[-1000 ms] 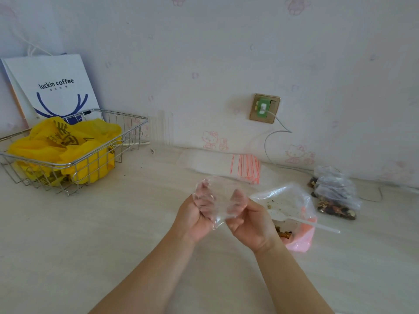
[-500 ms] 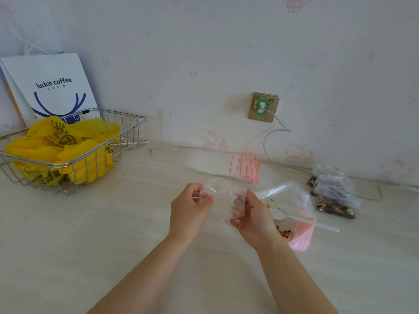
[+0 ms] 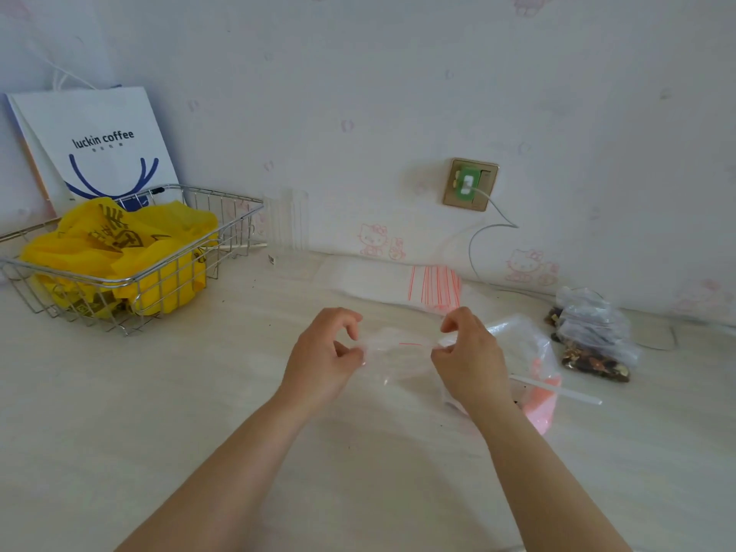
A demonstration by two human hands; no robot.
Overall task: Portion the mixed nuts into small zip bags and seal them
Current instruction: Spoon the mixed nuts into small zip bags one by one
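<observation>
Head view shows the left hand (image 3: pixel 324 352) and right hand (image 3: pixel 468 354), close together a second ago, now apart, each pinching an end of the small clear red-striped zip bag (image 3: pixel 398 350) above the pale table (image 3: pixel 159 412), which suggests it is being opened, still empty, for filling.

Two hands are holding a small clear zip bag (image 3: pixel 398 354) above a pale table (image 3: pixel 159 412): the left hand (image 3: pixel 324 358) is pinching its left end, the right hand (image 3: pixel 470 358) its right end. Right of them a large clear bag (image 3: pixel 529 352) is lying with a white spoon handle (image 3: pixel 565 392) sticking out. Farther right, filled nut bags (image 3: pixel 593 344) are resting. A stack of empty zip bags (image 3: pixel 398 284) is lying at the far wall; a wire basket (image 3: pixel 131 280) holding a yellow bag (image 3: pixel 119 249) is standing far left.
</observation>
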